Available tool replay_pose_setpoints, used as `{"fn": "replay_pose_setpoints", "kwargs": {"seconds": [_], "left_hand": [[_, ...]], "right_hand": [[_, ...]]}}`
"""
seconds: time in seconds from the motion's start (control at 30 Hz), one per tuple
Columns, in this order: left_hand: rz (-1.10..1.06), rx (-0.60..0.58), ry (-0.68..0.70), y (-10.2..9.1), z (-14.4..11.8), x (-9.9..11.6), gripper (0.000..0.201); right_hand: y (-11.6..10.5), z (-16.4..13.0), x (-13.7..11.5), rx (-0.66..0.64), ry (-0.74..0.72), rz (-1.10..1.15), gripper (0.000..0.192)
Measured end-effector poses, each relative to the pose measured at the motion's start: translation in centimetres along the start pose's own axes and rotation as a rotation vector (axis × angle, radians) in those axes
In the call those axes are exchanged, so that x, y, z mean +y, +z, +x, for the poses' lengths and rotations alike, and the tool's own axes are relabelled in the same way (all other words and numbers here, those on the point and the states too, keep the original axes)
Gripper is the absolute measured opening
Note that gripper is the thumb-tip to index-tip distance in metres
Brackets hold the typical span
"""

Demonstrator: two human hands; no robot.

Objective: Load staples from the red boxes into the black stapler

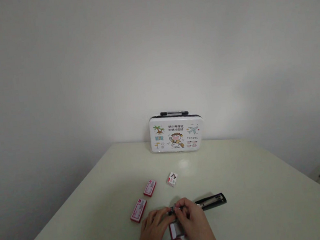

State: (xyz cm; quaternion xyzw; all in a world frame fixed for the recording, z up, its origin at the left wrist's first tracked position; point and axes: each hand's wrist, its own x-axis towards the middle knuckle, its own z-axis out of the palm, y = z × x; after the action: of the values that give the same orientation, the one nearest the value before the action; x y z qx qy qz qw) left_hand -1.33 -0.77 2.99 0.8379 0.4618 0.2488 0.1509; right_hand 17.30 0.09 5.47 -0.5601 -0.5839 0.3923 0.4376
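Note:
A black stapler [211, 201] lies near the front of the table, its long arm stretching out to the right and showing a metal strip. The fingers of my left hand [155, 230] bend over the stapler's left end and grip it, with the thumb set apart below. My right hand [196, 221] pinches thumb and forefinger together at the stapler's middle; whatever is between these fingertips is too small and hidden to make out. Between both hands sits a red and white staple box [177, 230], partly covered by my right hand.
Two red and white boxes, one nearer [138, 210] and one farther [150, 188], lie left of the stapler. A small white box [172, 178] stands beyond my hands. At the table's back, a white printed case [177, 133] with a black handle leans against the wall.

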Motion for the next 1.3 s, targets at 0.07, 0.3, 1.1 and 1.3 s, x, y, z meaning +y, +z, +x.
{"fn": "replay_pose_setpoints", "kwargs": {"seconds": [0.07, 0.3, 1.1, 1.3], "left_hand": [[-0.029, 0.022, -0.017, 0.0, -0.1, 0.1, 0.054], [-0.114, 0.05, -0.084, -0.6, -0.1, 1.2, 0.032], [0.1, 0.057, -0.037, 2.9, 0.3, 2.1, 0.065], [0.193, 0.185, -0.007, 3.8, 0.3, 2.4, 0.06]], "right_hand": [[-0.3, -0.1, -1.3, -0.026, -0.082, -0.107, 0.031], [-2.4, -1.1, -2.9, -0.271, -0.257, -0.424, 0.017], [-12.9, -2.0, 4.4, -0.009, 0.177, 0.057, 0.061], [-11.5, 1.9, 0.4, -0.202, -0.111, 0.1, 0.034]]}}
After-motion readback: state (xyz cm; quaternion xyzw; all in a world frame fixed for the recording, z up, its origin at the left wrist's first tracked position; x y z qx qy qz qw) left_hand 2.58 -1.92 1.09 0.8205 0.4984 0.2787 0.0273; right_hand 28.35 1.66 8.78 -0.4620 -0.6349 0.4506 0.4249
